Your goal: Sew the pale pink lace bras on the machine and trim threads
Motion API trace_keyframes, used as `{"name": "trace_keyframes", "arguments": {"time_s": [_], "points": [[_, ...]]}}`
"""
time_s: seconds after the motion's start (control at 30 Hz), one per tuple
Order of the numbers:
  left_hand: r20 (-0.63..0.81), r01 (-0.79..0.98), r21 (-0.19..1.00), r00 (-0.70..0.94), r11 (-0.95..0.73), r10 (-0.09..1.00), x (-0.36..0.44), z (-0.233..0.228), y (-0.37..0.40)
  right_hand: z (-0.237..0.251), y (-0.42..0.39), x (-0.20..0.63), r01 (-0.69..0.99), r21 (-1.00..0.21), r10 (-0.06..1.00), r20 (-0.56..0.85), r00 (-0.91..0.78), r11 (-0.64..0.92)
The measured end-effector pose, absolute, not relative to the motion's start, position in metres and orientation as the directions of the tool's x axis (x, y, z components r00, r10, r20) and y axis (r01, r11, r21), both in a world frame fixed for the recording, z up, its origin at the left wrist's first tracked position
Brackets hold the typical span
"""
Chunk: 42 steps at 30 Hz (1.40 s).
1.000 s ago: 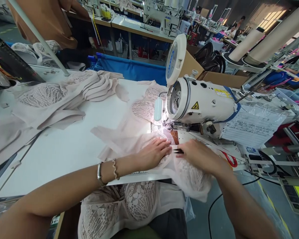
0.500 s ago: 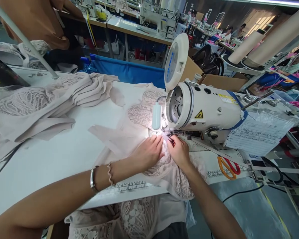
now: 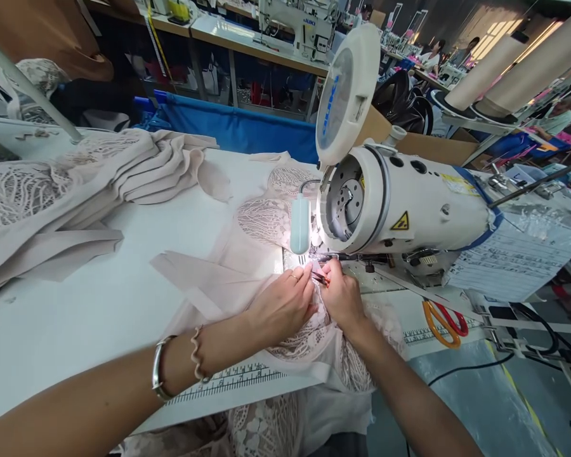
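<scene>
Under the lit needle area of a white sewing machine (image 3: 419, 203) lies a pale pink lace bra (image 3: 295, 346), its cups and sheer fabric spread over the table. My left hand (image 3: 285, 304) is closed on the bra's edge just in front of the presser foot, fingertips pressed together. Close beside it, my right hand (image 3: 342, 295) grips small thread snips (image 3: 320, 278) with an orange-red part, their tip pointing left at my left fingertips. The fingers of my right hand partly hide the snips. A pale green lamp (image 3: 300, 225) hangs just behind the hands.
Layered lace pieces (image 3: 137, 168) lie on the left of the white table (image 3: 124, 304). Orange-handled scissors (image 3: 440, 324) and a red-handled pair (image 3: 457, 320) rest at right. A handwritten sheet (image 3: 499, 254) hangs on the machine. Blue cloth (image 3: 238, 130) runs behind the table.
The snips have turned from slanting down to lying nearly level, pointing at the left fingertips. Both hands stay by the needle. The camera view has shifted, with the machine appearing larger.
</scene>
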<state>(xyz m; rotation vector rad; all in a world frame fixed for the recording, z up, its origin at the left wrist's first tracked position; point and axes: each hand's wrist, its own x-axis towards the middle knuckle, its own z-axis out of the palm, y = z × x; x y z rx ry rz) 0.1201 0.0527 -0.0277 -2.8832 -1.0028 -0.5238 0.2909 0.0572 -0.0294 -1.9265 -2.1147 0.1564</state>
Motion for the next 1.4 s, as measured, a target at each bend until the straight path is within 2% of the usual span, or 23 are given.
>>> {"name": "trace_keyframes", "arguments": {"time_s": [0.17,0.33,0.47,0.63,0.83,1.03,1.17,1.4], "points": [[0.311,0.569,0.144,0.751,-0.81,0.583,0.117,-0.025,0.058,-0.032,0.06,0.289,0.952,-0.245,0.975,0.168,-0.143,0.182],[0.342,0.586,0.099,0.739,-0.804,0.581,0.116,-0.028,0.06,-0.031,0.051,0.294,0.931,-0.191,0.918,0.314,-0.243,0.312],[0.351,0.594,0.072,0.737,-0.801,0.578,0.115,-0.03,0.061,-0.031,0.042,0.299,0.918,-0.122,0.891,0.32,-0.323,0.377],[0.364,0.592,0.087,0.73,-0.802,0.578,0.114,-0.032,0.06,-0.034,0.041,0.301,0.93,-0.06,0.905,0.262,-0.335,0.362],[0.351,0.609,0.12,0.713,-0.784,0.607,0.112,-0.03,0.062,-0.033,0.045,0.297,0.937,-0.025,0.908,0.259,-0.33,0.348],[0.347,0.617,0.104,0.712,-0.78,0.61,0.112,-0.03,0.062,-0.034,0.044,0.299,0.923,-0.044,0.879,0.326,-0.348,0.382],[0.355,0.627,0.08,0.709,-0.775,0.61,0.112,-0.031,0.061,-0.037,0.045,0.299,0.914,0.006,0.839,0.395,-0.374,0.405],[0.336,0.601,0.089,0.732,-0.794,0.592,0.11,-0.03,0.065,-0.038,0.047,0.298,0.922,-0.011,0.854,0.381,-0.355,0.387]]}}
